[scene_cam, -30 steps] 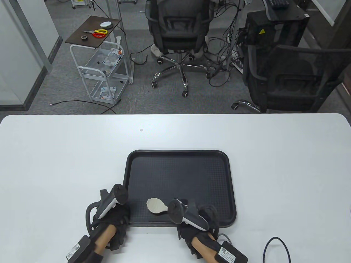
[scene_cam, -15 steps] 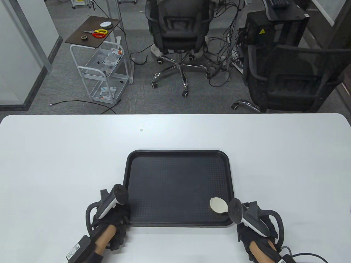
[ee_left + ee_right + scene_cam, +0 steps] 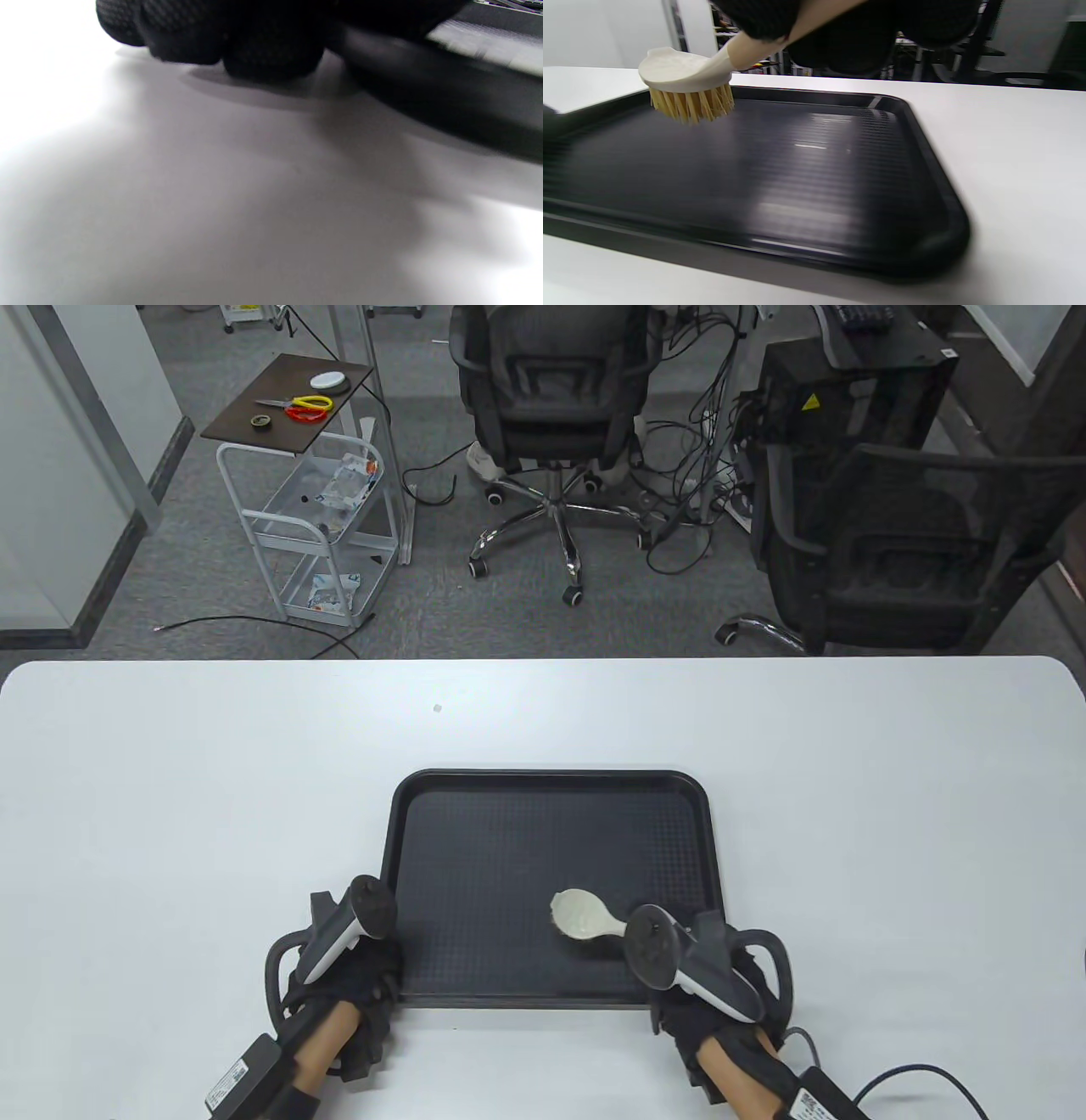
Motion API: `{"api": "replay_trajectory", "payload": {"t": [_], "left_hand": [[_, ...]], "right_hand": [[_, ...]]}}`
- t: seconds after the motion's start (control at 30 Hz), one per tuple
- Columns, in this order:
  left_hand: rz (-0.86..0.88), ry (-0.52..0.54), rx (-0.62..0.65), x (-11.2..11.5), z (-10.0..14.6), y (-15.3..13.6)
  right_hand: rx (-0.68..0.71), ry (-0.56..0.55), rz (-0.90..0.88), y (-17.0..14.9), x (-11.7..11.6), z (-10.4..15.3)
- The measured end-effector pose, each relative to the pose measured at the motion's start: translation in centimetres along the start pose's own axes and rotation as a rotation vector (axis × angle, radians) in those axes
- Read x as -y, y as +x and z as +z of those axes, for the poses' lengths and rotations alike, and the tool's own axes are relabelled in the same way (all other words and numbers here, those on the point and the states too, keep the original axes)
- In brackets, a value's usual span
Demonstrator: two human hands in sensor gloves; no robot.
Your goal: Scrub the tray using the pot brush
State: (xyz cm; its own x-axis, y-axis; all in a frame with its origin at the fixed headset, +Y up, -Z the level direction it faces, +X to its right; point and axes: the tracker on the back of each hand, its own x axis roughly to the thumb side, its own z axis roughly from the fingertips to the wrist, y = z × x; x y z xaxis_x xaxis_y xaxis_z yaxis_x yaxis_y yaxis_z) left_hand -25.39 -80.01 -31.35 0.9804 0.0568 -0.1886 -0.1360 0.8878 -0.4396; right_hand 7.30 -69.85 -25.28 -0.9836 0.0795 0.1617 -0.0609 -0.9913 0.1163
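Fingers point(image 3: 755, 17) around pot brush point(image 3: 579, 914) handle (bristles down).

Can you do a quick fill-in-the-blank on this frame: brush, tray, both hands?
1. The pot brush is held by the ____ hand.
2. The brush's bristles point down at the floor of the black ____.
3. The left hand rests at the tray's near-____ corner.
4. The tray lies flat on the ____ table.

Missing words: right; tray; left; white
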Motion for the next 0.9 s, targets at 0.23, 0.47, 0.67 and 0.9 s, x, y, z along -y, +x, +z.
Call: {"api": "replay_trajectory", "payload": {"t": [0.23, 0.47, 0.67, 0.9], "left_hand": [[0.001, -0.002, 0.002, 0.0, 0.0, 0.0], [0.003, -0.004, 0.004, 0.0, 0.0, 0.0], [0.003, -0.001, 0.003, 0.0, 0.0, 0.0], [0.006, -0.003, 0.004, 0.0, 0.0, 0.0]], "right_hand": [[0.145, 0.034, -0.011, 7.4, -3.2, -2.0], [0.202, 0.066, 0.02, 10.4, -5.3, -2.1], [0.175, 0.077, 0.028, 8.6, -5.4, -1.6], [0.018, 0.118, 0.051, 0.1, -4.3, 0.1]]}}
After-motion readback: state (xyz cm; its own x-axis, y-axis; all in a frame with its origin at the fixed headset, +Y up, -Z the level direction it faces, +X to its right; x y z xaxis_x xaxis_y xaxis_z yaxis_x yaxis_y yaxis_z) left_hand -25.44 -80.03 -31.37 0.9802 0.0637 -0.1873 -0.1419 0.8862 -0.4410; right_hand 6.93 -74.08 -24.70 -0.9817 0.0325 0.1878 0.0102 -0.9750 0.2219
